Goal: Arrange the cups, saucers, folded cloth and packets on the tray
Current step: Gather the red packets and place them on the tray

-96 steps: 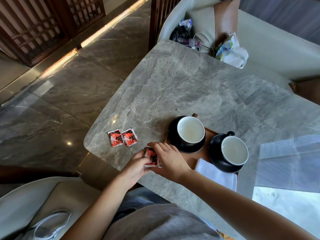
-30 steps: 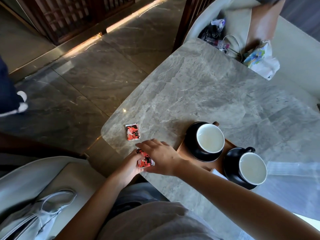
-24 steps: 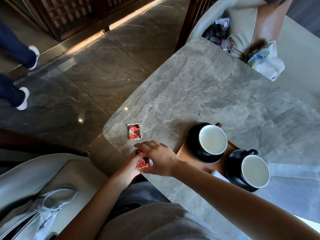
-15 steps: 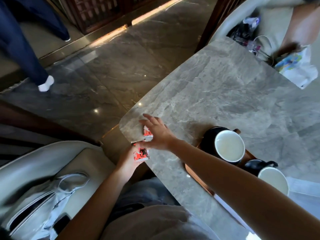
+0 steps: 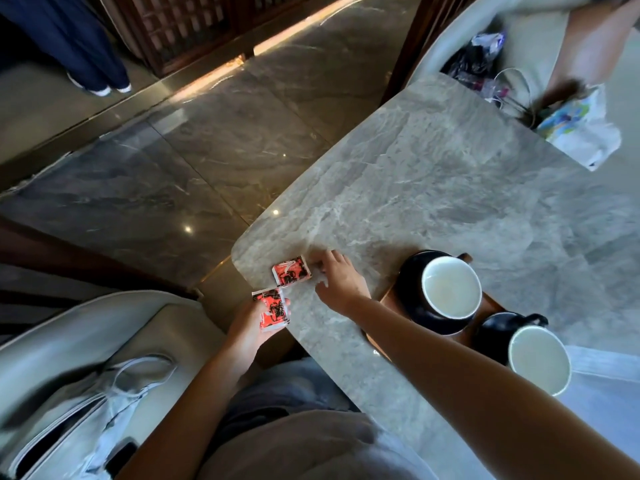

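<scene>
My left hand (image 5: 254,323) holds a stack of red packets (image 5: 273,309) just off the table's near-left corner. My right hand (image 5: 341,280) pinches the edge of a single red packet (image 5: 291,270), which sits at that corner, tilted. Two black cups with white insides, one (image 5: 450,286) nearer the corner and one (image 5: 538,360) further right, stand on black saucers on the brown wooden tray (image 5: 389,296). My right forearm hides the folded cloth.
The grey marble table (image 5: 433,188) ends close to the packets. A plastic bag (image 5: 581,133), cables and small items lie at its far edge. A pale chair with a bag (image 5: 86,424) is at my left. Another person's legs (image 5: 86,39) stand on the floor far left.
My left hand has drawn the gathered packets off the table's edge. My right hand has reached left to the last loose packet and gripped its edge. The view has swung left.
</scene>
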